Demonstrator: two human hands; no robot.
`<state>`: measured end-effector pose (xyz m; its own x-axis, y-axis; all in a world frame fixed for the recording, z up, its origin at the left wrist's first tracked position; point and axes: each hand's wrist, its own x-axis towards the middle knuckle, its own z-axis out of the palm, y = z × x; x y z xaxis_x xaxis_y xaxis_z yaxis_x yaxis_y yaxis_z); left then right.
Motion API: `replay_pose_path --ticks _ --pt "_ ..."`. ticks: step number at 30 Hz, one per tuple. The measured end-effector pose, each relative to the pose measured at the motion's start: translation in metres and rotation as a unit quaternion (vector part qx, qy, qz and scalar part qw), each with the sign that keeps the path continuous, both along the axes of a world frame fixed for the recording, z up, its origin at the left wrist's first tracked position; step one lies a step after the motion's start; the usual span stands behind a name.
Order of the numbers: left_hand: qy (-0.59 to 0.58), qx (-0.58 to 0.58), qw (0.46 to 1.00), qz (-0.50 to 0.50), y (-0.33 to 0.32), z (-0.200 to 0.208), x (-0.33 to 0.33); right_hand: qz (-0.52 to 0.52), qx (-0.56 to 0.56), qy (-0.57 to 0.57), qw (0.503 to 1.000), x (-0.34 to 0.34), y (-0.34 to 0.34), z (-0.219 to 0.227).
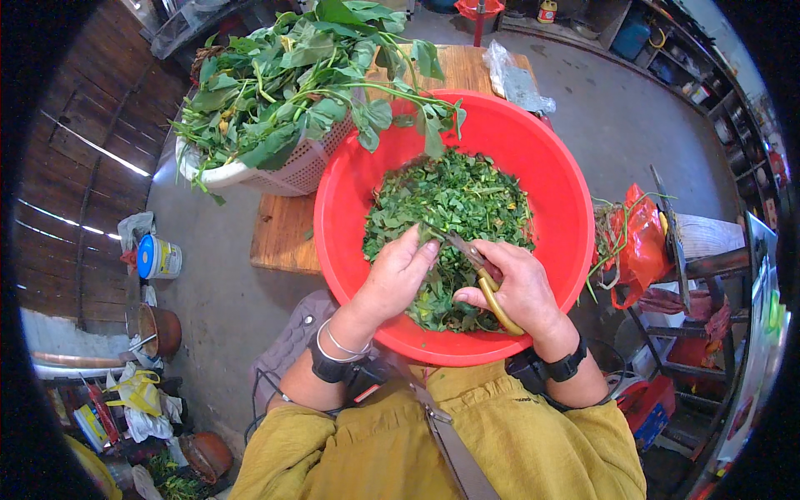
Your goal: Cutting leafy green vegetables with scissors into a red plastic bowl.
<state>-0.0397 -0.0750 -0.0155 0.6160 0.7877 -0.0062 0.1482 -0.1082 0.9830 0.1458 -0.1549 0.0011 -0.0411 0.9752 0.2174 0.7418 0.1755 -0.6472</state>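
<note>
In front of me is a wide red basin (557, 187), its bottom covered with chopped green leaves (454, 192). Over the leaves, my right hand (518, 287) grips a pair of scissors (497, 307) with yellowish handles, blades pointing up and left. My left hand (398, 273) pinches a small bunch of leafy greens (429, 233) right at the blade tips. Whether the blades are fully closed is hard to make out. Beyond the basin's left rim, a white plastic basket (312, 158) is heaped with long leafy stems (283, 92), some hanging over the basin.
A wooden table (283, 237) stands under the basket and basin, with a clear plastic bag (512, 79) at its far end. To the right are a red plastic bag (646, 242) and a cluttered rack (708, 333). A white-and-blue bucket (158, 257) sits on the floor at left.
</note>
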Motion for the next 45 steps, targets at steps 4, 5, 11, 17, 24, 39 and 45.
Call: replay_pose_path --ticks 4,5,11,17,24,39,45 --pt "-0.015 -0.043 0.999 0.007 0.000 0.004 0.000 -0.024 -0.127 0.078 0.989 -0.004 -0.002 0.008" --pt "0.002 -0.041 0.999 0.015 0.000 0.005 0.000 -0.027 -0.111 0.086 0.990 -0.004 -0.003 0.008" --pt "-0.129 -0.144 0.979 0.063 0.001 0.005 0.002 -0.068 -0.046 0.108 0.991 -0.002 -0.002 0.004" --pt "-0.099 -0.152 0.980 0.080 0.003 0.003 -0.002 0.008 -0.019 0.026 0.999 -0.001 0.000 -0.001" --pt "-0.011 0.092 0.995 0.025 -0.002 0.004 0.003 0.005 0.033 -0.022 0.999 -0.002 0.001 -0.001" --pt "-0.045 -0.148 0.984 0.092 -0.003 0.007 0.000 -0.080 -0.003 0.068 0.995 -0.004 0.000 0.000" --pt "-0.099 -0.113 0.982 0.114 0.002 0.003 -0.001 -0.012 -0.027 0.024 0.999 -0.001 0.000 -0.003"
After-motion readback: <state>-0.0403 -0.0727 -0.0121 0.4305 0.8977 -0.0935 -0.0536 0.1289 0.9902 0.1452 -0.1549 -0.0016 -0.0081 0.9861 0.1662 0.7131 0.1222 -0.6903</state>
